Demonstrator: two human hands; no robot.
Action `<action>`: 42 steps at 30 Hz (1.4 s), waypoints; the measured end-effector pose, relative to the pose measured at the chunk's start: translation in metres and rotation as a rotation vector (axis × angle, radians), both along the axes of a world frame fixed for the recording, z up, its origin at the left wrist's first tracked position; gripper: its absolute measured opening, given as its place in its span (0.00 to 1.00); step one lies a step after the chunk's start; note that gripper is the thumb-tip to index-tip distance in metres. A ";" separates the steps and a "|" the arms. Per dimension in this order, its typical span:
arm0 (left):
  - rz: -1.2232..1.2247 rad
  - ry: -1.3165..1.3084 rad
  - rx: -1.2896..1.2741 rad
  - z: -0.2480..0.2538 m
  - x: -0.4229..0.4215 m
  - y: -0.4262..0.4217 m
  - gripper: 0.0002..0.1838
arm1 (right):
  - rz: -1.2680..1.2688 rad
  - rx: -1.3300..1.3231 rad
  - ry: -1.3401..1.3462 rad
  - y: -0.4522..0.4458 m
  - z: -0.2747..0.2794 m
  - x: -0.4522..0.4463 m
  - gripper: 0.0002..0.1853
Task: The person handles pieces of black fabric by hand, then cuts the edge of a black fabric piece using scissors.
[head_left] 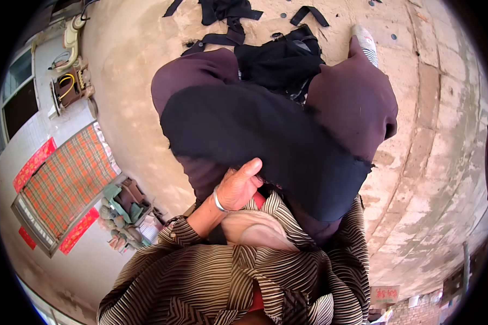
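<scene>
A long piece of black cloth (244, 130) with frayed edges lies across my lap, over both thighs. My left hand (237, 187), with a silver bracelet (218, 199) at the wrist, is closed at the cloth's near edge. Its thumb lies on top of the fabric while the fingers curl in below. My right hand is out of sight; only the striped right sleeve (352, 238) shows, running toward the cloth's right end. Between my legs on the ground sits more black fabric (279, 62), bunched up.
Black scraps (225, 11) and a loose black strip (309, 16) lie on the pale ground beyond my knees. To the left stand a doorway with a plaid curtain (70, 187) and a pile of odds and ends (124, 214). Worn brick paving (417, 206) stretches along the right.
</scene>
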State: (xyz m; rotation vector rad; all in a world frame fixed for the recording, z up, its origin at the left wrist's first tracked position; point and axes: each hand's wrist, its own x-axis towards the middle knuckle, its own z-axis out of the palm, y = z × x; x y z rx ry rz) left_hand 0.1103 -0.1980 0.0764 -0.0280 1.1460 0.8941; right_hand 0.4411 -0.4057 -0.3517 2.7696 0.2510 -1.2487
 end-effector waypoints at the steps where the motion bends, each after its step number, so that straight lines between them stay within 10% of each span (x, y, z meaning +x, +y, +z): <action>1: 0.006 -0.016 0.008 -0.002 -0.001 0.000 0.21 | -0.029 0.042 0.010 0.004 0.003 0.002 0.19; 9: -0.178 -0.038 0.092 -0.004 0.002 -0.002 0.13 | -0.320 0.569 0.165 0.045 0.063 0.009 0.19; 13: -0.312 -0.001 0.101 -0.009 -0.005 -0.010 0.14 | 0.146 0.785 -0.083 0.079 0.162 0.011 0.14; 29: -0.526 0.203 0.283 -0.003 -0.064 -0.058 0.18 | -0.507 1.385 0.553 0.089 0.377 0.136 0.16; 35: -0.698 0.348 0.459 0.019 -0.064 -0.076 0.12 | -0.473 1.403 0.851 0.102 0.470 0.034 0.20; 42: -0.783 0.589 1.048 0.036 -0.030 -0.062 0.27 | -0.159 1.253 0.833 0.129 0.507 -0.103 0.14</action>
